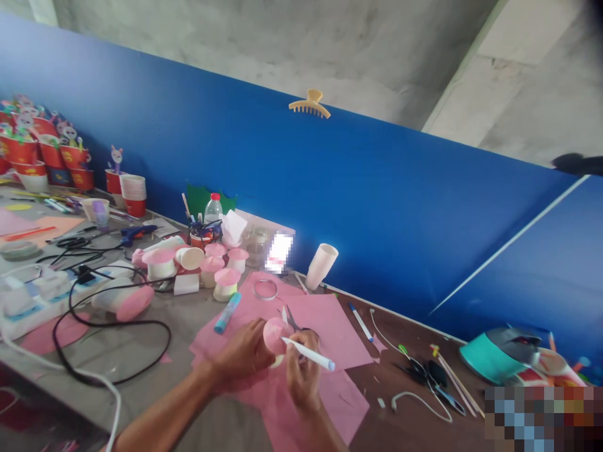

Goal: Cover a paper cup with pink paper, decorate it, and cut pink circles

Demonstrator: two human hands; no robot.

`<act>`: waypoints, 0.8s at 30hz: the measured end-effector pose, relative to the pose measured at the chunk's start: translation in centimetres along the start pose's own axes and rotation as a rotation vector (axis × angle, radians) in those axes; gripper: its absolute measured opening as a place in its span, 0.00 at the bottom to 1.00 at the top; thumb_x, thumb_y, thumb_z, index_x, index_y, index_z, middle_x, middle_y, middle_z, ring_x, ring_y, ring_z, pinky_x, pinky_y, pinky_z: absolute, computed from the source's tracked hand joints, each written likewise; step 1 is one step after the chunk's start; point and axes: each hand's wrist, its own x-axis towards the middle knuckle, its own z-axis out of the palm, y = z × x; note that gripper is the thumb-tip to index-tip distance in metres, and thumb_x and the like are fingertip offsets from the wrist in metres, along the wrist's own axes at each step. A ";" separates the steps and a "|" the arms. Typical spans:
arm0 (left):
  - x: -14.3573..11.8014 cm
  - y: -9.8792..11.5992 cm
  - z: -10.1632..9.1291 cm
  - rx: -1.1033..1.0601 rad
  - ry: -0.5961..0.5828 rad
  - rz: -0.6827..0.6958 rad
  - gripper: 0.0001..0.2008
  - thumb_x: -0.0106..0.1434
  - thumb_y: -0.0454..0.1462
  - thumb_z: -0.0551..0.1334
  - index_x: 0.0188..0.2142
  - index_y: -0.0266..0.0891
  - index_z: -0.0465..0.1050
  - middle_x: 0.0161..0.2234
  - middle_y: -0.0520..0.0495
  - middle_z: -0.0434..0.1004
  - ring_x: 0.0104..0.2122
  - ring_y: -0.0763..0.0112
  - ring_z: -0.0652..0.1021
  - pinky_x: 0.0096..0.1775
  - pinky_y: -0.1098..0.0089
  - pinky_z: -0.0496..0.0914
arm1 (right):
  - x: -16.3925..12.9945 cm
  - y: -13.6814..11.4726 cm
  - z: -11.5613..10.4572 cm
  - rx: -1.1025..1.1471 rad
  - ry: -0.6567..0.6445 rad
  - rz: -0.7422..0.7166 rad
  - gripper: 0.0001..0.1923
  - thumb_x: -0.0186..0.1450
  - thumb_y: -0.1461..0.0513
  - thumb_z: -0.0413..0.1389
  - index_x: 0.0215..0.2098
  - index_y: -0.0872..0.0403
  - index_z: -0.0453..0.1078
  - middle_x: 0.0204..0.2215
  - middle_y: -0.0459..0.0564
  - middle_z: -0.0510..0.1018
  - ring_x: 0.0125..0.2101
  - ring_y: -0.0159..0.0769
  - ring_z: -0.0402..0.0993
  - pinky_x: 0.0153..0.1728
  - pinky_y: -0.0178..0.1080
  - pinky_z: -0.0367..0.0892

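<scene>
While gripped in both hands, pink-capped cup piece held low over pink paper at bench centre.

Far left: stacked red paper cups (134,196), black cable (113,326) looped across grey bench (188,314), pink-topped white cups (226,282) clustered behind. Blue glue stick (228,312) lying just left of pink paper sheets (330,326). Left hand (242,355) closed round pink-capped cup piece (276,336), fingers wrapped, piece raised off the paper. Right hand (304,370) closed on white pen (308,355), tip touching the pink cap. Scissors (291,319) just behind the piece. White cup (322,265) tilted against blue wall. Further right: second pen (360,322), teal device (494,355).
</scene>
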 end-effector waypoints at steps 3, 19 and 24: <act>-0.1 -0.3 0.1 0.028 -0.032 0.032 0.07 0.55 0.32 0.61 0.34 0.43 0.65 0.34 0.47 0.75 0.34 0.64 0.75 0.39 0.65 0.69 | 0.1 0.0 0.0 -0.008 -0.003 -0.005 0.12 0.76 0.62 0.48 0.33 0.49 0.65 0.27 0.45 0.72 0.28 0.38 0.68 0.30 0.41 0.65; 0.1 0.5 -0.6 0.035 -0.079 0.009 0.06 0.56 0.34 0.59 0.33 0.44 0.62 0.33 0.47 0.74 0.33 0.63 0.74 0.38 0.64 0.69 | 0.1 -0.1 0.1 -0.001 0.032 0.002 0.11 0.75 0.63 0.50 0.33 0.50 0.66 0.27 0.44 0.72 0.29 0.37 0.69 0.30 0.39 0.66; 0.0 0.3 -0.4 0.042 -0.081 0.014 0.07 0.56 0.34 0.60 0.34 0.43 0.63 0.34 0.46 0.74 0.34 0.63 0.74 0.38 0.64 0.70 | 0.1 -0.2 0.2 0.017 0.040 -0.014 0.09 0.74 0.63 0.50 0.34 0.49 0.67 0.27 0.44 0.72 0.28 0.37 0.69 0.30 0.40 0.66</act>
